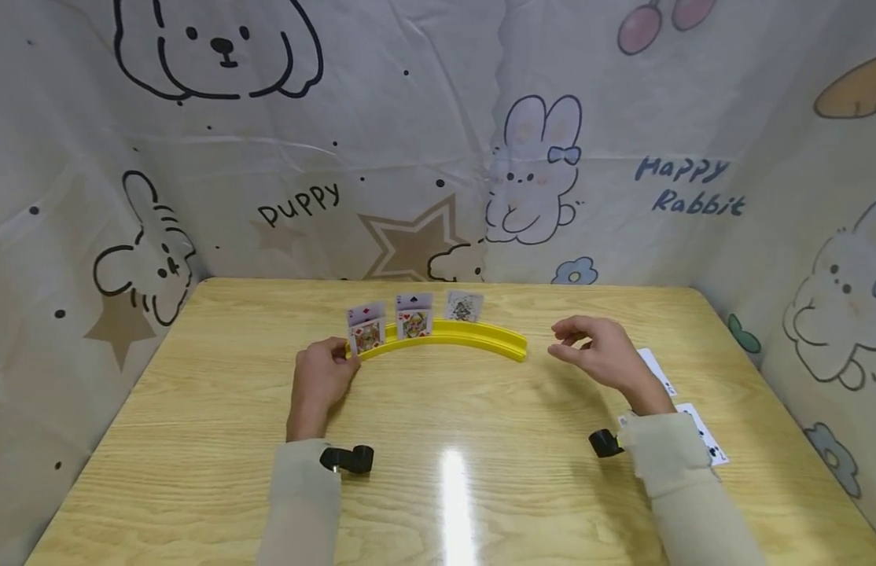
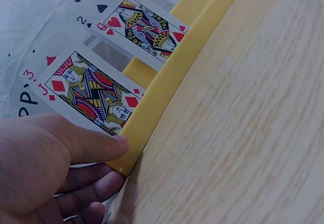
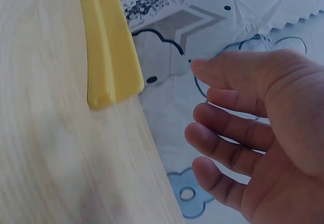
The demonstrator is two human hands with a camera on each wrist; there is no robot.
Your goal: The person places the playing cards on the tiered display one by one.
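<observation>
My left hand (image 1: 323, 373) grips the left end of a curved yellow playing card holder (image 1: 480, 336), with the thumb against its front wall. Just beside that thumb stands a jack of diamonds (image 2: 91, 92), a 3 of diamonds (image 1: 366, 312) showing behind it. Farther along the holder, a queen of hearts (image 2: 144, 29) stands in front of a 2 of spades (image 1: 413, 300). A joker (image 1: 465, 306) is upright in the back slot, near the middle. Off the holder's right end, my right hand (image 1: 601, 351) hovers with loosely bent fingers, holding nothing.
Two playing cards lie at the right of the wooden table (image 1: 438, 409): an upper card (image 1: 657, 371) and a lower card (image 1: 708, 436), both partly behind my right arm. A printed cloth (image 1: 410, 157) hangs around the table's back and sides.
</observation>
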